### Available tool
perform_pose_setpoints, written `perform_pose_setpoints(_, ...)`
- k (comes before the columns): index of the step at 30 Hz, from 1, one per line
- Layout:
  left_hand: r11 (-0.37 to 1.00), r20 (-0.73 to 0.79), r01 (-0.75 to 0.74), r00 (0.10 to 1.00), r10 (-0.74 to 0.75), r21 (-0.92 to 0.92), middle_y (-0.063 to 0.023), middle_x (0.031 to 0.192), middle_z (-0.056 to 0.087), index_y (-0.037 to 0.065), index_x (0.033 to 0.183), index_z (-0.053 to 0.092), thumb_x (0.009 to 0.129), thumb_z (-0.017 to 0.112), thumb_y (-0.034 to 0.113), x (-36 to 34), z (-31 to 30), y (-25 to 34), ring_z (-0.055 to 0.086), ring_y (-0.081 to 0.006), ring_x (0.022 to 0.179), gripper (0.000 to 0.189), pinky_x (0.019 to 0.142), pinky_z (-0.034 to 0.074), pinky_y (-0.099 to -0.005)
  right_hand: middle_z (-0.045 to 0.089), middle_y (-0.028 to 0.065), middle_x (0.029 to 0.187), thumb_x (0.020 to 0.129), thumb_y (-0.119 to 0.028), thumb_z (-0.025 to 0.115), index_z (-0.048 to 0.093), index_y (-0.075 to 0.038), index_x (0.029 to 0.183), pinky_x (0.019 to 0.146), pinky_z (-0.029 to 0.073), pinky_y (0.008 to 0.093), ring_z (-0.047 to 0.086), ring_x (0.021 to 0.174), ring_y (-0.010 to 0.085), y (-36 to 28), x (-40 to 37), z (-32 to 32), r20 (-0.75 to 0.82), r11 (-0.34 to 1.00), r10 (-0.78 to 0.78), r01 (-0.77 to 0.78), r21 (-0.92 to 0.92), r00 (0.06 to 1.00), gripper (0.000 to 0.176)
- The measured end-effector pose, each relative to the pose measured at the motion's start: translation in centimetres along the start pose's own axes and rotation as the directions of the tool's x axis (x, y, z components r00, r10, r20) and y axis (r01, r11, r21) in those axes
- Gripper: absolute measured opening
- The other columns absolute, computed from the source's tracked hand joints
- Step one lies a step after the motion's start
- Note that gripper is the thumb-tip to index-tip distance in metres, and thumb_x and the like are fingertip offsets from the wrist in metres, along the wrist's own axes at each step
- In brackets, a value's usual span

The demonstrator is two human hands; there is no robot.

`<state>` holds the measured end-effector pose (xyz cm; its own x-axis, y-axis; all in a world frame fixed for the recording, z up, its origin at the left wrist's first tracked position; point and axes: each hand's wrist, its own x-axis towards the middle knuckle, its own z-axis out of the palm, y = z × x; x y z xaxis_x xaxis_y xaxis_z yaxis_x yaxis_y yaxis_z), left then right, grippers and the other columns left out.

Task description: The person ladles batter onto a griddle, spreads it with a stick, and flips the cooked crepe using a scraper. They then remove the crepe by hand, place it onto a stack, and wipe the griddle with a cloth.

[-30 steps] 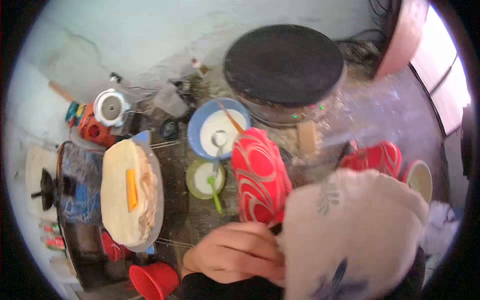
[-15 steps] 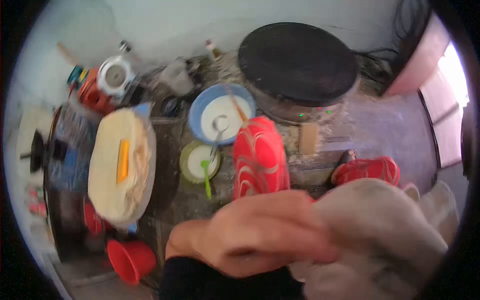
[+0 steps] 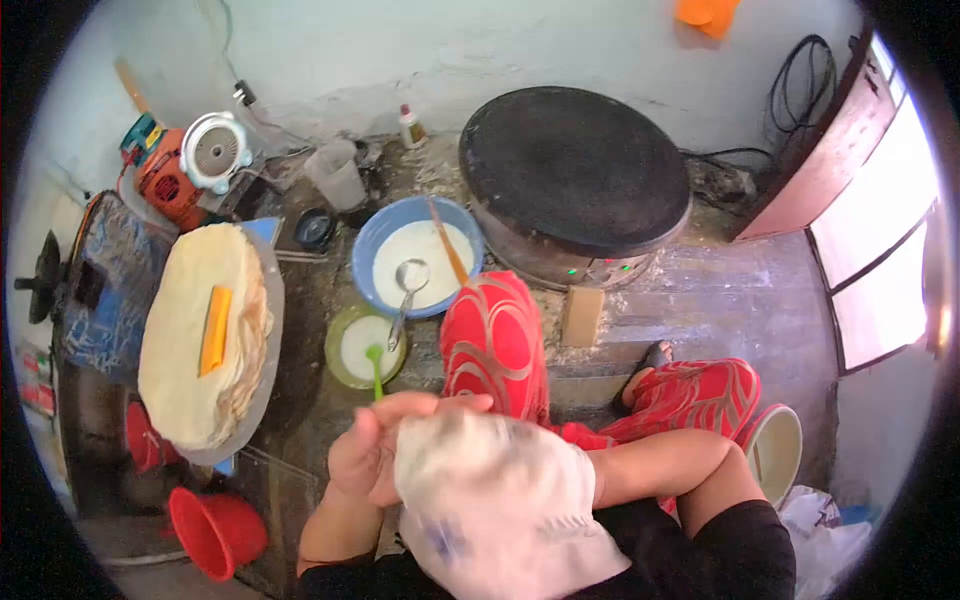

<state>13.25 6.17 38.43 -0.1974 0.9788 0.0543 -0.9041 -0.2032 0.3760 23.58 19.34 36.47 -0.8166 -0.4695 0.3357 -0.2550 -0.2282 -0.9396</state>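
Note:
A white cloth (image 3: 500, 480) with faded bluish print is bunched over my lap. Curled fingers of my left hand (image 3: 375, 445) hold its left edge, the thumb raised along the near side. From the right, my right forearm (image 3: 660, 468) reaches to the cloth, which hides the hand and its fingers. Beyond my knees stands a blue basin (image 3: 365, 270) of white batter, with a metal ladle (image 3: 408, 290) and a wooden stick (image 3: 448, 240) in it. Closer in, a green bowl (image 3: 337, 372) of white liquid holds a green spoon (image 3: 377, 370).
A round black griddle (image 3: 575, 165) with green lights sits at the back. On the left, a stack of thin pancakes (image 3: 190, 350) carries a yellow strip (image 3: 214, 330). A red bucket (image 3: 215, 535) stands lower left, a pale bucket (image 3: 775, 455) at right. A cardboard piece (image 3: 582, 317) lies near the griddle.
My left hand has moved left, from a closed grip across the cloth to its left edge. The cloth has come left to the middle. The view has shifted, bringing my right forearm into sight.

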Motion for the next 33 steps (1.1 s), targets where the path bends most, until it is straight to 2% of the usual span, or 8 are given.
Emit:
perform_pose_setpoints(6,0.935,-0.372,-0.027,0.913,0.166,0.353,-0.0167,0.115,0.051,-0.001,0.120,0.044,0.068,0.055,-0.005,-5.8,-4.8,0.5,0.051,-0.0209,0.106,0.053,0.089,0.041,-0.0329,0.037,0.0129,0.131,0.084,-0.019,0.055,0.031,-0.001,0.129,0.101,0.027,0.0317,0.036,0.121,0.0236,0.9,-0.2,-0.7,0.039,0.951,0.262,-0.265,0.161,0.964,0.055)
perform_pose_setpoints(9,0.865,-0.513,-0.151,0.751,0.415,0.478,-0.0147,0.095,0.060,0.000,0.095,0.057,0.066,0.047,-0.009,-8.3,-7.1,0.4,0.060,-0.0195,0.083,0.032,0.075,0.049,-0.0294,0.034,0.0189,0.131,0.084,-0.014,0.052,0.029,-0.001,0.130,0.099,0.029,0.0352,0.035,0.121,0.0266,-0.2,1.0,-1.5,0.222,0.886,0.064,0.047,-0.461,0.973,0.053)
perform_pose_setpoints(13,0.805,-0.616,-0.210,0.547,0.567,0.554,-0.0132,0.093,0.060,0.001,0.094,0.057,0.066,0.044,-0.009,-11.5,-11.6,2.4,0.060,-0.0188,0.080,0.032,0.070,0.049,-0.0276,0.055,0.0190,0.110,0.086,-0.015,0.049,0.047,0.003,0.118,0.088,0.041,0.0332,0.053,0.103,0.0290,-2.2,-1.1,-5.8,0.182,0.976,0.202,-0.182,-0.123,0.962,0.036)
perform_pose_setpoints(18,0.445,-0.647,0.506,0.346,0.680,0.739,-0.0061,0.088,0.061,0.002,0.094,0.059,0.069,0.043,-0.008,-16.8,-24.2,0.8,0.058,-0.0147,0.077,0.032,0.068,0.045,-0.0247,0.061,0.0109,0.096,0.087,-0.014,0.048,0.055,0.000,0.107,0.077,0.046,0.0290,0.059,0.087,0.0173,-0.6,-3.4,-10.9,-0.712,0.969,0.247,-0.174,0.175,0.657,0.025)
perform_pose_setpoints(22,0.513,-0.769,0.604,0.291,0.570,0.609,-0.0109,0.101,0.058,0.003,0.099,0.059,0.072,0.056,0.005,-18.8,-32.8,-2.3,0.057,-0.0202,0.087,0.027,0.073,0.045,-0.0297,0.060,0.0066,0.090,0.087,-0.014,0.048,0.055,-0.001,0.105,0.070,0.046,0.0260,0.057,0.078,0.0141,6.4,-5.1,-15.9,-0.869,0.870,0.350,-0.466,0.163,0.349,0.024)
perform_pose_setpoints(24,-0.132,-0.747,0.988,0.145,0.649,0.078,-0.0167,0.113,0.051,0.004,0.104,0.057,0.072,0.062,0.017,-18.7,-35.1,-3.0,0.050,-0.0289,0.102,0.034,0.085,0.042,-0.0382,0.059,0.0042,0.091,0.085,-0.016,0.050,0.056,-0.003,0.103,0.069,0.046,0.0254,0.056,0.079,0.0123,11.6,-6.7,-18.2,-0.837,0.763,0.468,-0.608,0.221,0.283,0.023)
perform_pose_setpoints(29,0.075,-0.690,0.905,0.264,0.674,0.418,-0.0231,0.119,0.044,0.003,0.112,0.052,0.074,0.061,0.025,-14.5,-35.9,-0.7,0.039,-0.0353,0.114,0.045,0.096,0.032,-0.0415,0.058,0.0114,0.093,0.078,-0.026,0.062,0.050,0.001,0.110,0.071,0.046,0.0340,0.055,0.085,0.0206,23.7,-7.5,-21.8,-0.731,0.497,0.641,-0.852,0.165,0.233,0.044)
perform_pose_setpoints(33,0.115,-0.519,0.722,0.368,0.772,0.682,-0.0233,0.119,0.044,0.001,0.111,0.052,0.077,0.058,0.021,-9.8,-35.9,0.5,0.040,-0.0360,0.112,0.040,0.096,0.031,-0.0407,0.053,0.0194,0.105,0.073,-0.033,0.068,0.038,0.003,0.121,0.077,0.045,0.0383,0.053,0.092,0.0268,29.6,-5.2,-21.7,-0.787,0.643,0.556,-0.738,0.204,0.267,0.067)
